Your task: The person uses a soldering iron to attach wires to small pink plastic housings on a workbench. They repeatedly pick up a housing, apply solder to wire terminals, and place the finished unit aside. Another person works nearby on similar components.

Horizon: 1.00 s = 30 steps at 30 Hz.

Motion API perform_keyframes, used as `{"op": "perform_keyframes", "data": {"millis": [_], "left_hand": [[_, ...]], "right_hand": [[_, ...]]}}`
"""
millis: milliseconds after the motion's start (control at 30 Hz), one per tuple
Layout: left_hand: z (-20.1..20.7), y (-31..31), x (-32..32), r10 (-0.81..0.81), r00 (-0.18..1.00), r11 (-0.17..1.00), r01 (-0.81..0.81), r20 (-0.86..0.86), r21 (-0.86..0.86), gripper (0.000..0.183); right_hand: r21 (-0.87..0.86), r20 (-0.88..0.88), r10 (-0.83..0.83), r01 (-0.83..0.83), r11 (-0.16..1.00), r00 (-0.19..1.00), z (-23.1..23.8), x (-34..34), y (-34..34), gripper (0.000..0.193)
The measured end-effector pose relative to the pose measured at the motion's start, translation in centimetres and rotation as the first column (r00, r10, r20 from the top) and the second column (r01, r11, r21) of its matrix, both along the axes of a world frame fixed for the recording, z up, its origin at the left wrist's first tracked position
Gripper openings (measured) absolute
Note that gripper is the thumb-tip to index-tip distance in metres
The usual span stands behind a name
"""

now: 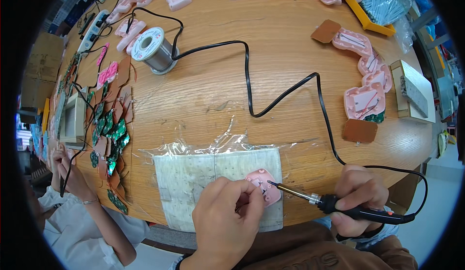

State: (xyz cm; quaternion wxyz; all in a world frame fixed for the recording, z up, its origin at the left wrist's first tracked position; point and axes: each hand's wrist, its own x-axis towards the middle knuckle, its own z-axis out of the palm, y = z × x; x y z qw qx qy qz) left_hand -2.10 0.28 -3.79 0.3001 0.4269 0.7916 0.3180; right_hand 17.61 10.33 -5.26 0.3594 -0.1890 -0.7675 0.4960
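Observation:
My right hand grips the black handle of a soldering iron. Its tip points left and reaches the upper part of a small pink plastic shell; contact between them is too fine to make out. My left hand is closed in a pinch at the shell's left side, covering part of it. What the fingertips hold is hidden. Under the shell lies a stained pale cloth mat with clear plastic film wrinkled along its far edge.
A solder spool stands at the back left. The iron's black cord snakes across the table. Green and brown circuit boards are heaped on the left, beside another person's hands. Pink shells with wires line the right, near a yellow tray.

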Motion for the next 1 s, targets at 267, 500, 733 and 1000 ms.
{"op": "perform_keyframes", "data": {"millis": [267,500,733,1000], "left_hand": [[0.1,0.4,-0.1,-0.013,1.000,1.000,0.012,-0.018,-0.026,0.008],[0.3,0.6,-0.2,-0.020,0.999,0.999,0.019,-0.028,-0.035,0.008],[0.5,0.8,-0.3,-0.017,1.000,0.998,0.017,0.002,-0.059,0.006],[0.9,1.3,-0.6,-0.029,0.999,0.992,0.033,0.033,-0.125,0.006]], "right_hand": [[-0.012,0.016,0.080,-0.080,0.997,0.997,0.2,-0.9,0.4,0.024],[0.042,-0.011,0.083,-0.083,0.996,0.996,0.4,-0.8,0.8,0.023],[0.029,-0.012,0.076,-0.076,0.997,0.997,0.3,-0.7,0.7,0.023],[0.029,-0.011,0.096,-0.096,0.995,0.995,0.4,-0.8,0.9,0.022]]}}
